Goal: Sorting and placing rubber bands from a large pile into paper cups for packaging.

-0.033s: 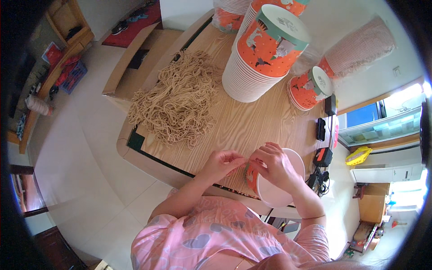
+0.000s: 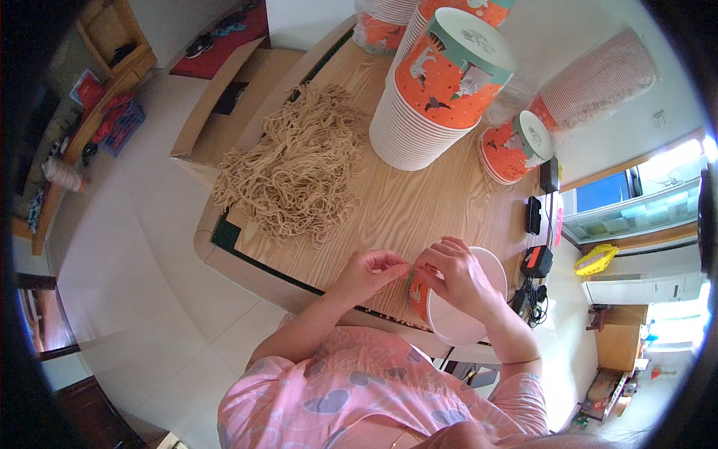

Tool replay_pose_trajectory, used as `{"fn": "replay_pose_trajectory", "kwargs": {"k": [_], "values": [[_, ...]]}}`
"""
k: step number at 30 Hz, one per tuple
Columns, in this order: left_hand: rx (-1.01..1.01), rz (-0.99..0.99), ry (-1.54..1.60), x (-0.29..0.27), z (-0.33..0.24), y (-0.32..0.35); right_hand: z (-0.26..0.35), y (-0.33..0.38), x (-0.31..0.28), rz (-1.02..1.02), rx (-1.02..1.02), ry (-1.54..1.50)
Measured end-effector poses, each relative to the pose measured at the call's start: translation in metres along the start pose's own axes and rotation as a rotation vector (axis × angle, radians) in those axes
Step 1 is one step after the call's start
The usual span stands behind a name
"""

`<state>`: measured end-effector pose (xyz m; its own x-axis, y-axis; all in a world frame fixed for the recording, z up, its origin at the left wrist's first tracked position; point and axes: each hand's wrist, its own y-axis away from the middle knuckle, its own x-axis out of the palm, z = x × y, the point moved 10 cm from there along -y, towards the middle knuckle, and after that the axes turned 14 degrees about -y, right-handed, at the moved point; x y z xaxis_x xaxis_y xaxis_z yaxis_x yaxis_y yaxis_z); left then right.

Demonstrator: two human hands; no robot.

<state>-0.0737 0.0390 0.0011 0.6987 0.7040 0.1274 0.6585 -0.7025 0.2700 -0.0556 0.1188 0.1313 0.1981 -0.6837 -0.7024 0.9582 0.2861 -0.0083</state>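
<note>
My left hand [image 2: 372, 273] and my right hand [image 2: 458, 275] meet fingertip to fingertip near the front edge of the table. Both are closed in a pinch, and whatever lies between the fingers is too small to make out. Under my right hand a paper bucket [image 2: 486, 280], white inside and orange outside, lies tipped with its mouth toward me; the hand partly covers it. Farther off to the left, a loose heap of tan cord [image 2: 299, 165] spreads over the wood-grain tabletop [image 2: 407, 206].
Behind my hands rises a tall stack of orange and white paper buckets [image 2: 426, 123]. A shorter stack [image 2: 512, 153] stands to its right, near black adapters and cables [image 2: 535, 262]. A plastic-wrapped stack [image 2: 598, 78] leans farther back. An opened cardboard box [image 2: 217, 105] adjoins the table's left side.
</note>
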Motion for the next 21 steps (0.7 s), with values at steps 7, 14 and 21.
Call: {"fn": "replay_pose_trajectory", "kwargs": {"k": [7,14,21], "values": [[0.160,-0.098,-0.139,-0.005,-0.015,0.001,-0.001,0.000,0.002,0.004,0.005,0.017],[0.314,-0.320,-0.511,-0.008,-0.044,0.008,0.007,-0.001,0.007,0.026,-0.065,0.111],[0.374,-0.340,-0.461,-0.010,-0.037,0.000,0.008,0.001,0.003,-0.020,-0.057,0.074]]}}
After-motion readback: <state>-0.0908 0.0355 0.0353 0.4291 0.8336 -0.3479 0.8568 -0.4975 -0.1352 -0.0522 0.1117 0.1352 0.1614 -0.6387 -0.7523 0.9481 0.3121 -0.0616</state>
